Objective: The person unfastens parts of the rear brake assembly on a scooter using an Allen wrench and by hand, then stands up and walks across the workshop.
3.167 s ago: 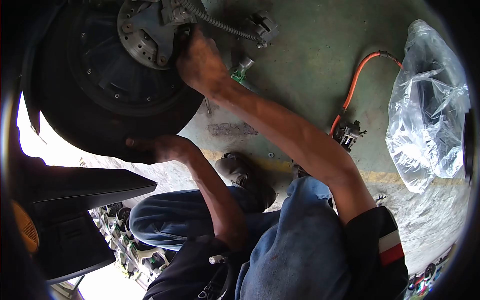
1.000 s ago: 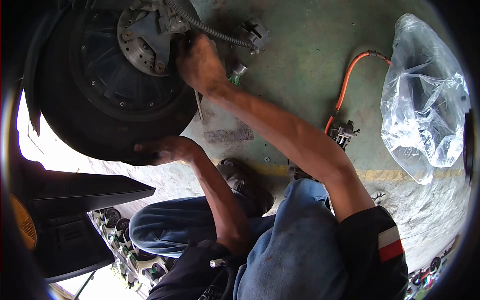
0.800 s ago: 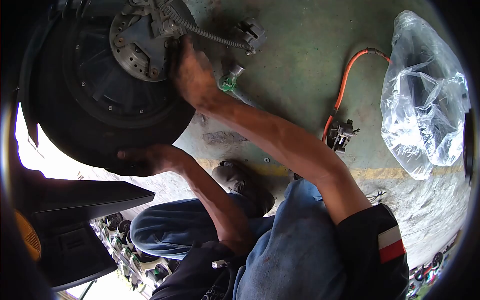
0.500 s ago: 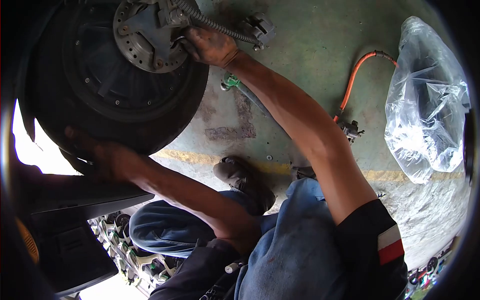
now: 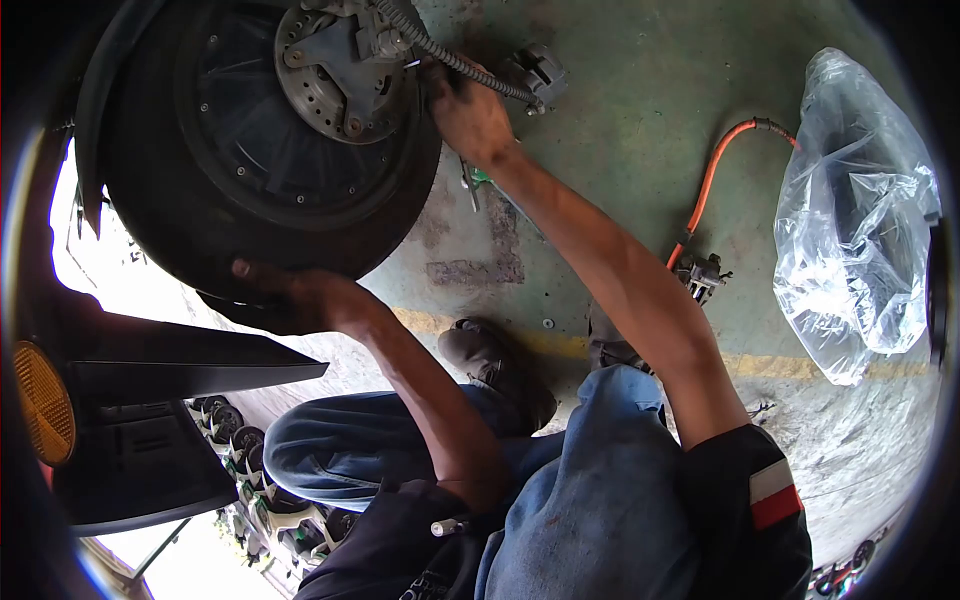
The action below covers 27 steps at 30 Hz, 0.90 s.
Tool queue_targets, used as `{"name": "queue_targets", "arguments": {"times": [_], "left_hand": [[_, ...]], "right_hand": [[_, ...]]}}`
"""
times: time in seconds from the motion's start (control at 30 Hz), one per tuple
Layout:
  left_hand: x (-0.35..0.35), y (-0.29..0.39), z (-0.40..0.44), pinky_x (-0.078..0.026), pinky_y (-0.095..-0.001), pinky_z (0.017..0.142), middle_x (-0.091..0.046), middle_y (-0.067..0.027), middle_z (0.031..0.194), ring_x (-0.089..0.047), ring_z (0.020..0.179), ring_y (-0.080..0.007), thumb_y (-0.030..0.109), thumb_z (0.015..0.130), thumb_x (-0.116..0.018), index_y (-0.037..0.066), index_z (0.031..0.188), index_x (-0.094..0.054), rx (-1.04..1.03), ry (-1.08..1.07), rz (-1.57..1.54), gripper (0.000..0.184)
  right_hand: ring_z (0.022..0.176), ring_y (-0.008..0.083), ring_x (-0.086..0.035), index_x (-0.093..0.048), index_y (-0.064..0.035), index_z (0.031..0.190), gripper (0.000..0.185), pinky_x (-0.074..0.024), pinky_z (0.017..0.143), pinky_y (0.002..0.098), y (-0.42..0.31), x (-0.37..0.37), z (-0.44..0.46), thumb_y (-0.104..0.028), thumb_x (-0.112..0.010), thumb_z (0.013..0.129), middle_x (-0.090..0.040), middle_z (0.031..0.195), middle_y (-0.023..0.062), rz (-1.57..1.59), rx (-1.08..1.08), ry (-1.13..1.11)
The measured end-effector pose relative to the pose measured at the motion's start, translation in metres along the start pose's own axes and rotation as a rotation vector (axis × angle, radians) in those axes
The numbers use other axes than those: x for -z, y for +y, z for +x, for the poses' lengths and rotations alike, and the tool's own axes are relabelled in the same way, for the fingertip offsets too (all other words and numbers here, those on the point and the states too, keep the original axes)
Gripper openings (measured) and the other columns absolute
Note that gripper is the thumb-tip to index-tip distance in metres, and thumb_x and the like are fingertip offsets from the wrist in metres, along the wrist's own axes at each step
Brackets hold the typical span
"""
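A wheel with a black tyre (image 5: pixel 270 250) and dark hub fills the upper left. A drilled brake disc (image 5: pixel 308 100) sits on the hub, partly behind a grey bracket (image 5: pixel 345 70). My left hand (image 5: pixel 310 298) grips the tyre's lower edge, thumb on the sidewall, other fingers out of sight. Just right of the disc is my right hand (image 5: pixel 472 115), its blackened fingers curled, and I cannot make out what they hold. A ribbed cable sleeve (image 5: pixel 430 45) passes above that hand towards a dark caliper-like part (image 5: pixel 540 72). Below the wrist shows a thin metal piece (image 5: pixel 471 188).
An orange hose (image 5: pixel 708 180) with a metal fitting (image 5: pixel 704 275) lies on the green floor. Clear plastic wrapping (image 5: pixel 855 220) lies at the right. A dark body panel with an amber reflector (image 5: pixel 45 402) stands at the lower left. My shoe (image 5: pixel 480 350) is below the wheel.
My right hand has drawn back from the disc's edge to its right. The wheel and my left hand appear farther right in view. The thin metal piece has come into view below my right hand.
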State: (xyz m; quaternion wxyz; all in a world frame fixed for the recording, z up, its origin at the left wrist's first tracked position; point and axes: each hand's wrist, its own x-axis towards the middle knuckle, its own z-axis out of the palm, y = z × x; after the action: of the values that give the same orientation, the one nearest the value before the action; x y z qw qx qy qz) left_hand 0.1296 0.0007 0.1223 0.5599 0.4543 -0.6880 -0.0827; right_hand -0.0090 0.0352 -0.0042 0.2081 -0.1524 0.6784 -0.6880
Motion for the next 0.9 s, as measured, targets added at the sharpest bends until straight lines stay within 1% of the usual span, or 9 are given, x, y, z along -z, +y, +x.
{"name": "queue_targets", "arguments": {"times": [0.17, 0.2, 0.27, 0.33, 0.43, 0.57, 0.63, 0.73, 0.9], "left_hand": [[0.004, -0.053, -0.025, -0.04, -0.0416, 0.102, -0.038, -0.026, 0.137, -0.044, 0.123, -0.0349, 0.041, 0.096, -0.045, -0.004, 0.137, -0.032, 0.044, 0.042, -0.019, 0.062], [0.009, -0.094, -0.031, -0.043, -0.0441, 0.096, -0.039, -0.0297, 0.134, -0.048, 0.114, -0.0375, 0.033, 0.097, -0.046, -0.006, 0.136, -0.03, -0.279, 0.019, 0.358, 0.057], [0.007, -0.103, -0.037, -0.046, -0.0465, 0.09, -0.039, -0.0334, 0.131, -0.053, 0.106, -0.0402, 0.025, 0.098, -0.047, -0.009, 0.135, -0.027, -0.603, -0.005, 0.73, 0.053], [-0.003, -0.062, -0.05, -0.044, -0.047, 0.093, -0.033, -0.0345, 0.134, -0.05, 0.11, -0.0399, 0.028, 0.099, -0.044, -0.008, 0.137, -0.022, 0.003, 0.02, 0.114, 0.057], [-0.011, -0.049, -0.059, -0.042, -0.0457, 0.096, -0.033, -0.034, 0.134, -0.047, 0.115, -0.0375, 0.032, 0.099, -0.042, -0.008, 0.138, -0.022, 0.251, 0.109, -0.157, 0.059], [-0.013, -0.08, -0.061, -0.042, -0.043, 0.097, -0.03, -0.0342, 0.136, -0.046, 0.117, -0.0344, 0.037, 0.099, -0.041, -0.008, 0.138, -0.021, 0.082, 0.138, -0.137, 0.063], [-0.009, -0.087, -0.057, -0.044, -0.0447, 0.094, -0.03, -0.0356, 0.133, -0.047, 0.115, -0.0383, 0.027, 0.098, -0.047, -0.009, 0.137, -0.021, 0.04, 0.123, -0.264, 0.059], [-0.001, -0.111, -0.059, -0.049, -0.0478, 0.088, -0.034, -0.0366, 0.127, -0.048, 0.111, -0.0457, 0.011, 0.093, -0.053, -0.01, 0.136, -0.022, -0.256, 0.083, 0.285, 0.057], [0.001, -0.116, -0.059, -0.051, -0.0503, 0.084, -0.037, -0.0373, 0.121, -0.05, 0.107, -0.0501, 0.003, 0.088, -0.055, -0.011, 0.134, -0.022, -0.654, 0.136, 0.949, 0.058]], "right_hand": [[0.094, 0.0473, -0.055, -0.056, 0.005, 0.102, 0.028, -0.0452, 0.079, 0.0464, -0.008, -0.021, -0.009, -0.018, -0.044, 0.093, -0.06, 0.093, 0.03, -0.002, 0.043, 0.094], [0.093, 0.0473, -0.055, -0.056, 0.005, 0.102, 0.027, -0.0452, 0.078, 0.0462, -0.006, -0.024, -0.006, -0.018, -0.045, 0.093, -0.059, 0.093, 0.0303, 0.027, 0.05, 0.103], [0.093, 0.0472, -0.055, -0.056, 0.0054, 0.1, 0.026, -0.0453, 0.078, 0.0468, -0.01, -0.023, -0.005, -0.017, -0.045, 0.092, -0.059, 0.093, 0.0304, 0.051, 0.041, 0.102], [0.093, 0.0471, -0.055, -0.056, 0.0058, 0.099, 0.026, -0.0453, 0.079, 0.0473, -0.014, -0.025, -0.005, -0.017, -0.045, 0.092, -0.059, 0.092, 0.0304, 0.075, 0.028, 0.095], [0.091, 0.0467, -0.056, -0.055, 0.0058, 0.095, 0.024, -0.0462, 0.079, 0.0478, -0.02, -0.032, -0.005, -0.016, -0.045, 0.091, -0.058, 0.091, 0.0308, 0.087, 0.039, 0.12], [0.089, 0.046, -0.056, -0.052, 0.0049, 0.097, 0.023, -0.0473, 0.08, 0.0479, -0.034, -0.034, -0.007, -0.016, -0.046, 0.09, -0.058, 0.091, 0.0294, -0.082, -0.011, 0.135], [0.089, 0.0455, -0.057, -0.052, 0.0046, 0.099, 0.023, -0.0475, 0.08, 0.0479, -0.033, -0.032, -0.009, -0.016, -0.046, 0.09, -0.058, 0.091, 0.0287, -0.08, -0.026, 0.101], [0.088, 0.044, -0.058, -0.051, 0.0045, 0.099, 0.023, -0.0481, 0.078, 0.047, -0.027, -0.033, -0.011, -0.016, -0.046, 0.09, -0.059, 0.09, 0.0272, -0.29, 0.131, 0.099], [0.087, 0.0426, -0.059, -0.055, 0.0045, 0.094, 0.022, -0.0487, 0.077, 0.0451, -0.016, -0.034, -0.006, -0.015, -0.046, 0.091, -0.06, 0.089, 0.0272, 0.046, -0.01, 0.133]]}}
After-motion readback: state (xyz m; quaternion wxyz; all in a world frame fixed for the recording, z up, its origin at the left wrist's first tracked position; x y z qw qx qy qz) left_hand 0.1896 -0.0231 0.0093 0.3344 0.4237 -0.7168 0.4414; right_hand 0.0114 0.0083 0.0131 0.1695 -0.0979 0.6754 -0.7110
